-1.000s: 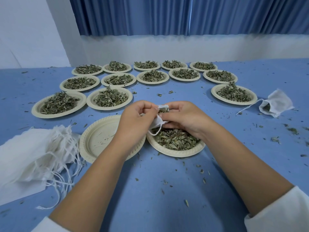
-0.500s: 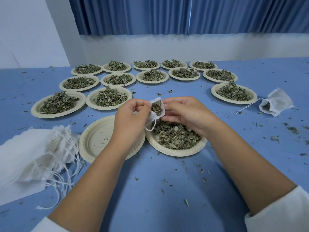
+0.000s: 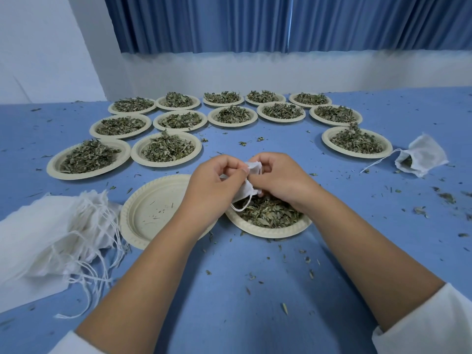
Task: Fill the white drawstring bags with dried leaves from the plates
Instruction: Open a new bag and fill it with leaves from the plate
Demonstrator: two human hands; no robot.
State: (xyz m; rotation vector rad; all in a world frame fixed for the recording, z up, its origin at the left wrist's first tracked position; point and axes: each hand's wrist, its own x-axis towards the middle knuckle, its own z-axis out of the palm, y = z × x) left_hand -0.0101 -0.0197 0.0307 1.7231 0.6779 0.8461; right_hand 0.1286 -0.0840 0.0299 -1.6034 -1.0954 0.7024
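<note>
My left hand (image 3: 213,180) and my right hand (image 3: 281,178) both pinch a small white drawstring bag (image 3: 246,190) between them, just above the near plate of dried leaves (image 3: 268,229). The bag's mouth is hidden by my fingers. Its string loop hangs down onto the leaves. A pile of unfilled white bags (image 3: 53,236) lies at the left. One filled bag (image 3: 421,159) lies at the right, its string trailing left.
A bare cream plate (image 3: 150,213) sits left of the near plate, under my left wrist. Several plates heaped with leaves (image 3: 166,150) fan across the back of the blue table (image 3: 255,290). Loose leaf bits are scattered about.
The bag's mouth showed open with leaves inside half a second ago; now both hands have closed over it and lowered slightly toward the plate.
</note>
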